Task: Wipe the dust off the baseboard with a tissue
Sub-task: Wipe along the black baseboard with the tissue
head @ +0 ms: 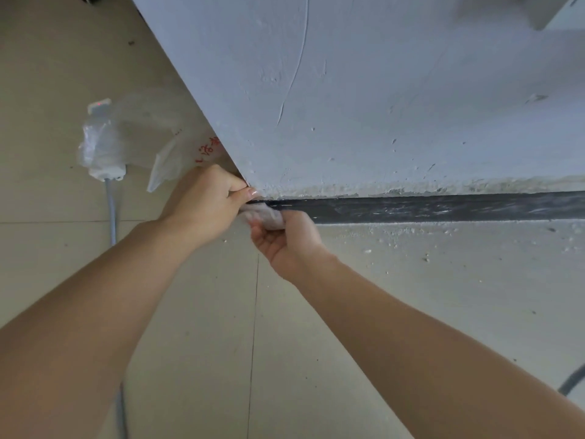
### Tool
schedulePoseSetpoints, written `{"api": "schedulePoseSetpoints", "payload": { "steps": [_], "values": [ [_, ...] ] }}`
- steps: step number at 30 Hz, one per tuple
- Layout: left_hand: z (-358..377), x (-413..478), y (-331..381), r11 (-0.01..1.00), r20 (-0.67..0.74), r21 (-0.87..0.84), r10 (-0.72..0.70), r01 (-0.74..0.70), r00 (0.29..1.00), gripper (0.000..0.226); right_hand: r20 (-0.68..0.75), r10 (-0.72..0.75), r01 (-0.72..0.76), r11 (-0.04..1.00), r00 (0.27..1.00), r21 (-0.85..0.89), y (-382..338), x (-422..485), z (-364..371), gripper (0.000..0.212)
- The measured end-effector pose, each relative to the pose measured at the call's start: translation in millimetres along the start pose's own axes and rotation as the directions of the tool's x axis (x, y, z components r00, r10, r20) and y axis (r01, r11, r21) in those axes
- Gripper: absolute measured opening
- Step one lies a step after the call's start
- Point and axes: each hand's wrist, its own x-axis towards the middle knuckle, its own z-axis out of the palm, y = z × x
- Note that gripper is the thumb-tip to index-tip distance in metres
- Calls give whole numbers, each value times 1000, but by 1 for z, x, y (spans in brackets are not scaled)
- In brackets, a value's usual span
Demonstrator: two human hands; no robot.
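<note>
Evidently, both hands are working at the wall's outer corner, where the black baseboard is beginning its run to the right; the crumpled tissue is lying against the baseboard's left end, so the wipe is looking to be at its start. The right hand is cupping the tissue from below, its fingers curling round the wad, probably to be pressing it flat against the strip. The left hand is curling at the corner itself, thumb and forefinger pressing tip to tip just above the tissue's left end; they seem to be pinching that end to steady it, though the contact is partly hidden.

The baseboard is carrying pale streaks of dust along its length, and plaster crumbs are lying on the floor tiles just beside it; the rough lower edge of the plastered wall is overhanging the strip, so the tissue is likely to be snagging there. Rightward the way is looking open. Leftward, a plastic bag and a plastic-wrapped power strip with its grey cable are sitting near the corner, crowding that side.
</note>
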Motion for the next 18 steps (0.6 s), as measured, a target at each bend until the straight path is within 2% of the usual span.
{"api": "schedulePoseSetpoints", "payload": {
  "steps": [3,5,7,8,10,12,14,18],
  "values": [
    [5,1,-5,1000,0,11,1,-1,1000,48,27,-113,109,985,993,131,-11,-25,-24,31],
    [9,5,-14,1000,3,-2,-1,1,1000,44,-19,-191,187,932,981,310,-19,-35,-45,28],
    [11,7,-19,1000,17,4,6,-6,1000,32,-97,-168,192,895,981,402,-16,-38,-61,29],
    [11,8,-19,1000,22,13,15,-15,1000,28,-105,-118,148,925,987,349,-11,-37,-63,28],
    [9,9,-18,999,26,37,32,-33,999,26,-85,12,-5,997,996,81,11,-26,-56,27],
    [8,8,-15,999,11,39,29,-29,1000,27,-76,99,-106,990,992,-97,31,-8,-42,24],
    [7,7,-12,999,7,36,12,-12,1000,32,-78,105,-113,988,991,-106,35,8,-26,21],
    [4,0,-3,1000,-27,22,-10,11,1000,46,-141,54,-45,997,989,66,8,22,-20,24]
  ]
}}
